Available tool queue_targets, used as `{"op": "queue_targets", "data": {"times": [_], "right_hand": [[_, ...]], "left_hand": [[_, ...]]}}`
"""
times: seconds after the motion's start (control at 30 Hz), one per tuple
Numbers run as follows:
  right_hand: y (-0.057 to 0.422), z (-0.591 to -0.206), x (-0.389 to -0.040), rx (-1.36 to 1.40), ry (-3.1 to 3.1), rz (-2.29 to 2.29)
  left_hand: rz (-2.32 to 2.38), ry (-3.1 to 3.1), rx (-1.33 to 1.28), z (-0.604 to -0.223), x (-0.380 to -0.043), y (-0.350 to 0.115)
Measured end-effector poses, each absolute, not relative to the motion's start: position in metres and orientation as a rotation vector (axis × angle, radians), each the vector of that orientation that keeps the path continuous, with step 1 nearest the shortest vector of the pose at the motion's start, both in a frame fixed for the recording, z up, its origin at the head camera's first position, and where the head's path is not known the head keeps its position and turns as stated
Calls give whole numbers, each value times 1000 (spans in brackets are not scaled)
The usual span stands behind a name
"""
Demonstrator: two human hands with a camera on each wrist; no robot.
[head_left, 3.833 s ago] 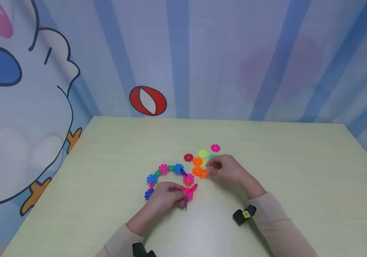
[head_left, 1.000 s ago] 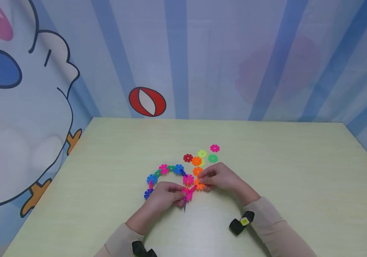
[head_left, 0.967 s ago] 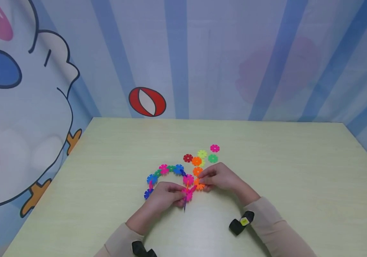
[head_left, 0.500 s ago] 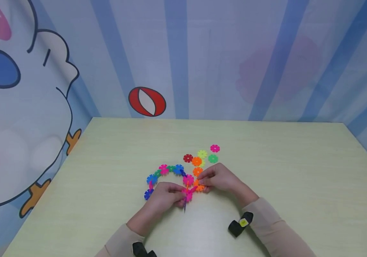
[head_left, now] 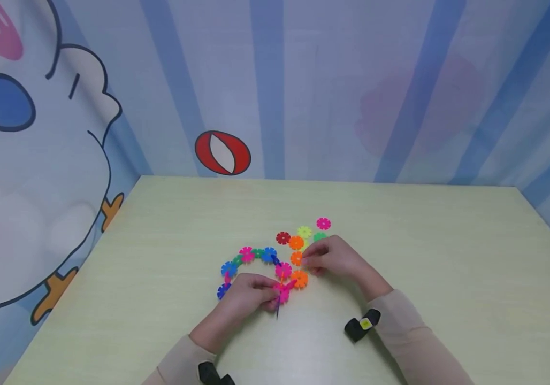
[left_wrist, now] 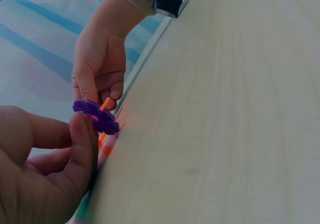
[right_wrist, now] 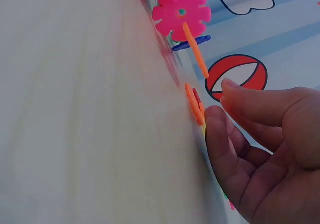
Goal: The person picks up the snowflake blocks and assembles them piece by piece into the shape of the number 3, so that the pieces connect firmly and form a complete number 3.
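In the head view, a curved chain of interlocking snowflake discs (head_left: 246, 253), mostly pink, blue and green, lies on the table. My left hand (head_left: 246, 294) pinches its near right end at a pink disc (head_left: 282, 294). A purple disc (left_wrist: 97, 117) juts out by the left fingertips in the left wrist view. An orange disc (head_left: 299, 279) sits at the chain's right side, against a pink piece. My right hand (head_left: 340, 259) is beside a loose orange disc (head_left: 296, 259). In the right wrist view its thumb and forefinger stand apart, with nothing visibly gripped.
Loose discs lie beyond the hands: dark red (head_left: 283, 238), orange (head_left: 296, 243), yellow (head_left: 304, 231), green (head_left: 320, 236) and pink (head_left: 323, 223). The right hand partly covers the green one. A printed backdrop (head_left: 323, 96) rises behind the pale table (head_left: 424, 240).
My right hand has let go of an orange disc, which now stays at the chain's right side. That hand has moved up to another orange disc. The left hand keeps its place.
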State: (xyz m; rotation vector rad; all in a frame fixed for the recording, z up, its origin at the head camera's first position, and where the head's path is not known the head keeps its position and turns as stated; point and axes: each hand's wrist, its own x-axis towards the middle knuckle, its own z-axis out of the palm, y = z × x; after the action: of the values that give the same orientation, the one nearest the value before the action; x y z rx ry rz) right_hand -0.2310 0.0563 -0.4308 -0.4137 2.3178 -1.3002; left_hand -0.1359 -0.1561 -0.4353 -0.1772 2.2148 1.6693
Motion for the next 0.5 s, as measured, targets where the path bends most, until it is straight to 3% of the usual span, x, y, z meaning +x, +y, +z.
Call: {"op": "queue_targets", "data": {"times": [0.5], "right_hand": [[39, -426, -243, -442, 2470, -1108]], "left_hand": [[1677, 2195, -197, -434, -136, -158]]}}
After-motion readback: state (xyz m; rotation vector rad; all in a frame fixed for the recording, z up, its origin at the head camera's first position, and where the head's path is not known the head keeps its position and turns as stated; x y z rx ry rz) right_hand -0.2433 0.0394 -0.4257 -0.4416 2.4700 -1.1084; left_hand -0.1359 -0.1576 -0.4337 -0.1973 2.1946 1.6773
